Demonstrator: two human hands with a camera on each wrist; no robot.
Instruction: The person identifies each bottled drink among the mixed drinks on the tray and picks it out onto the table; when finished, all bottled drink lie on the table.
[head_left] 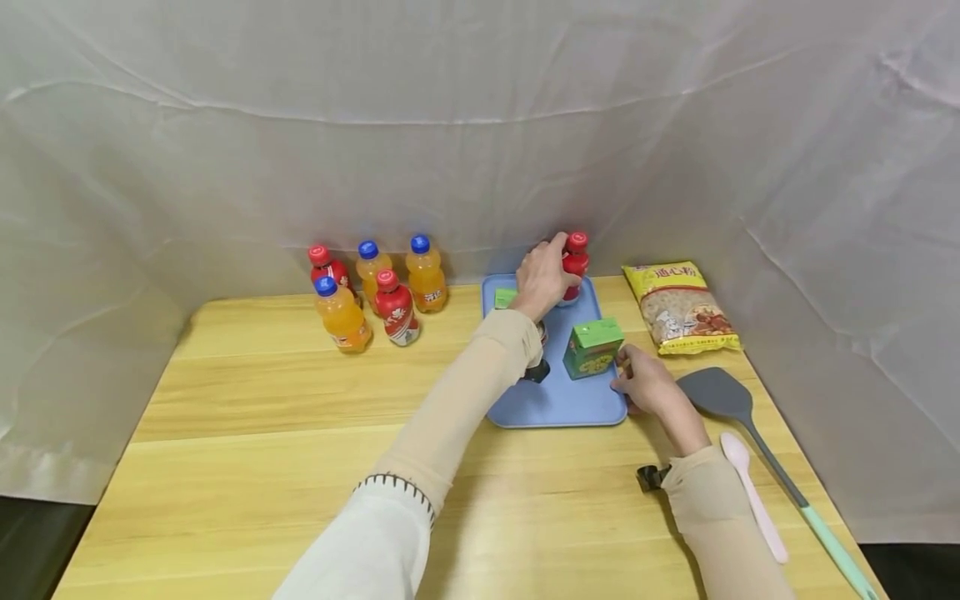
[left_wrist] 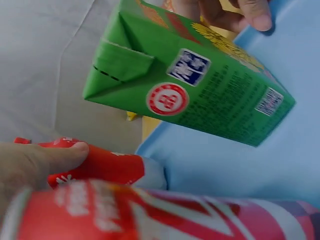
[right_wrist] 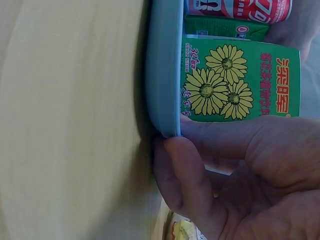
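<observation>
On the blue tray (head_left: 555, 408), my left hand (head_left: 542, 273) holds a small red bottle (head_left: 577, 263) at the back right corner. The thumb lies along the bottle's red label in the left wrist view. At the tray's right rim, my right hand (head_left: 649, 383) pinches the edge between thumb and fingers. Just beside it a green drink carton (right_wrist: 225, 82) with yellow flowers stands upright on the tray. A red-and-white can (left_wrist: 165, 212) also stands there, mostly hidden by my left wrist in the head view. Behind it, another green carton (head_left: 504, 297) is partly covered.
To the left stand orange drink bottles (head_left: 426, 275) with blue caps and more red bottles (head_left: 397, 307). Right of the tray lie a yellow bag of pasta (head_left: 681, 307), a grey spatula (head_left: 716, 392) with a green handle and a pink spoon (head_left: 753, 496). A grey curtain (head_left: 480, 167) hangs behind.
</observation>
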